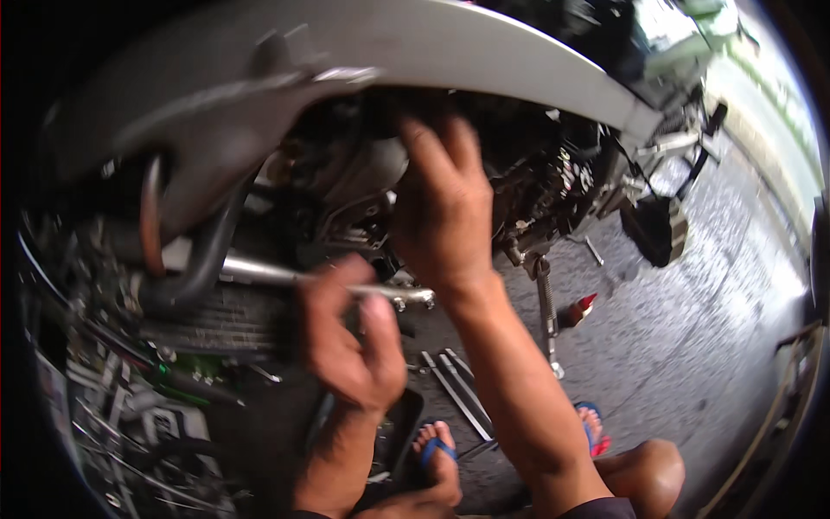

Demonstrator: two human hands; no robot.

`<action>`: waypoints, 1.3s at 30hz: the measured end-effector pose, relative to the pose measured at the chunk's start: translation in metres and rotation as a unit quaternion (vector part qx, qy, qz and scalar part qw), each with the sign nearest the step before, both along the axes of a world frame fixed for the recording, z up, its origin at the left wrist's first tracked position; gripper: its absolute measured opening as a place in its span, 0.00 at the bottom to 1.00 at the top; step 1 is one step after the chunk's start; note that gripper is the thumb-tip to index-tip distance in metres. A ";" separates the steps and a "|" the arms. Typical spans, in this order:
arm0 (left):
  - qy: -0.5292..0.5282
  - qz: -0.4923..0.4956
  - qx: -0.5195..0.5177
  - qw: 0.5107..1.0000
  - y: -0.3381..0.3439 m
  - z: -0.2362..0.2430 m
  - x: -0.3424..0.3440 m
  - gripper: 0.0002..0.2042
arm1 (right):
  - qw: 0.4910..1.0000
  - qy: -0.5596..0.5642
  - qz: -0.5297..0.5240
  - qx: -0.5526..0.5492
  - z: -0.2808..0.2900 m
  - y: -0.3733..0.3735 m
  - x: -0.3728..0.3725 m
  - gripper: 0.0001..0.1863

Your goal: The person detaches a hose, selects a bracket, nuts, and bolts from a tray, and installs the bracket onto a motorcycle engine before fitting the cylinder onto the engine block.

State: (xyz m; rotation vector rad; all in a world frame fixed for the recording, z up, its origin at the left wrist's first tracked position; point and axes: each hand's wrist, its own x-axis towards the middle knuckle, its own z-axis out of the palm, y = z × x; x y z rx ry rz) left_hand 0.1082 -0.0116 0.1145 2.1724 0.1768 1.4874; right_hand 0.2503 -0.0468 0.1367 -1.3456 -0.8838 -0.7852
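Observation:
My right hand (pixel 445 212) reaches up under the grey body panel (pixel 519 56) of a motorcycle. Two of its fingers stretch into the dark gap above the engine (pixel 380 164); their tips are lost in shadow, so whether they grip anything is hidden. Lower and to the left, my left hand (pixel 353 342) hovers in front of a silver exhaust pipe (pixel 259 270), smeared by motion. Its thumb and fingers are apart, and nothing shows between them.
A side stand with a spring (pixel 545 298) hangs below the engine. On the floor lie a small red-tipped bottle (pixel 581 310), a wrench (pixel 595 251) and several metal strips (pixel 456 394). A dark tray (pixel 413 415) sits by my sandalled foot (pixel 435 445). Loose parts (pixel 164 432) crowd the lower left.

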 end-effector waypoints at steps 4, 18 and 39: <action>-0.027 0.071 0.177 0.981 0.014 0.054 0.062 0.19 | 0.969 0.169 0.087 0.159 -0.018 -0.004 -0.010 0.29; -0.088 0.166 0.218 0.958 0.033 0.058 0.142 0.17 | 0.820 0.386 0.338 0.252 -0.002 -0.025 0.007 0.26; 0.259 -0.079 0.294 0.917 -0.052 -0.030 0.360 0.17 | 0.800 0.396 0.378 0.244 -0.011 -0.025 0.026 0.15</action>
